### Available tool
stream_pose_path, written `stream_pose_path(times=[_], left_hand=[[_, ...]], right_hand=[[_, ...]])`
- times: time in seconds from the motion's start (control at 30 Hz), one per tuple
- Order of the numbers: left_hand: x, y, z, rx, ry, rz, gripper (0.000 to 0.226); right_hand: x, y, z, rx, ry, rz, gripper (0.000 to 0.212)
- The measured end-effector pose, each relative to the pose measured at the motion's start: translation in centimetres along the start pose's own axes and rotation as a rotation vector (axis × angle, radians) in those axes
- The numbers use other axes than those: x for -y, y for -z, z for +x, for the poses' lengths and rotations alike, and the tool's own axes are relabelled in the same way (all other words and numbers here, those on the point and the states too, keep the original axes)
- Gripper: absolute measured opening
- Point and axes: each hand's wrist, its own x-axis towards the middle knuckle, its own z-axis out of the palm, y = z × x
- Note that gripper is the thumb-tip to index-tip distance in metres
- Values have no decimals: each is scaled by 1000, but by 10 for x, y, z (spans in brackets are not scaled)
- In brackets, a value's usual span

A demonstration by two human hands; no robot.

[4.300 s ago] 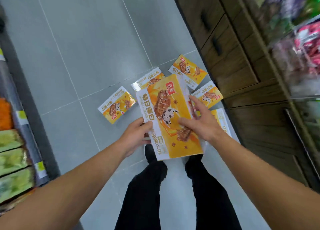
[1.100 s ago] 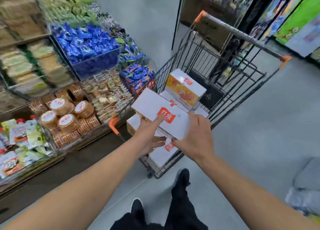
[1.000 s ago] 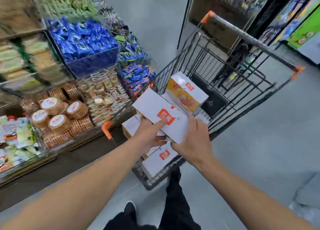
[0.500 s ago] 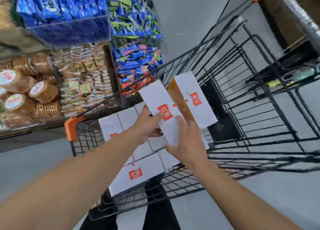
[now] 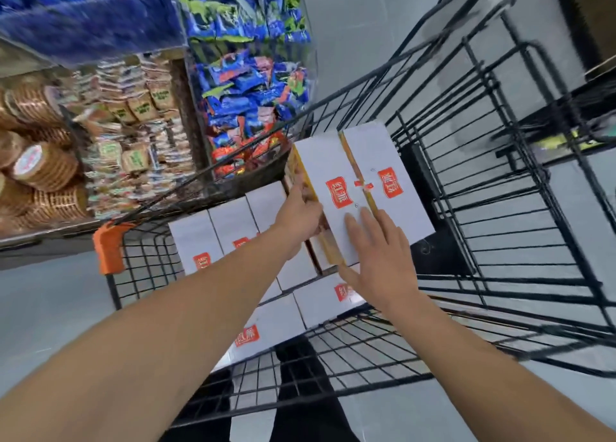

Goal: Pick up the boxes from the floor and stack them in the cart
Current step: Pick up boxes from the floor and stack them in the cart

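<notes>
1. We see the white rectangular carton with a red logo and orange-yellow side (image 5: pixel 328 188) now set on the upper layer inside the black wire shopping cart (image 5: pixel 500 161), flush beside the matching white carton (image 5: pixel 388 174) on its right; half a second ago it was tilted up in the air above that spot.
2. Left hand (image 5: pixel 301 213) is on the carton's left orange edge, fingers wrapped round it, gripping. It was under the carton's near-left corner before.
3. Right hand (image 5: pixel 376 251) has let go: fingers straight and spread, flat on the carton's near top face, pressing. Earlier it cupped the near end.
4. Lower layer of white cartons (image 5: pixel 233 228) lies near-left in the cart, same as before.
5. Camera has come closer and looks more steeply down; the orange corner bumper (image 5: pixel 108 251) sits at left.
6. Shelf of blue snack packets (image 5: pixel 246 84) and round biscuit packs (image 5: pixel 40 161) far left, outside the cart.
</notes>
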Motion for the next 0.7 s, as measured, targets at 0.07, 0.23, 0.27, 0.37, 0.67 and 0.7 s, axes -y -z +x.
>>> stream_pose_path(times=[0.07,0.23,0.27,0.37,0.67,0.7], left_hand=[[-4,2,-9,8,-4,39,61],[-7,10,-27,-3,-42,127,32],[-8,12,-32,7,-57,146,30],[-14,23,-55,14,-113,187,16],[30,159,-150,-206,-206,613,56],[40,178,-163,-244,-204,613,55]], right_hand=[[-1,1,0,5,17,-3,90],[10,1,-1,29,12,13,91],[11,2,-1,38,9,18,90],[20,10,-1,37,-1,23,86],[164,44,-17,91,336,26,74],[184,46,-19,108,373,12,74]])
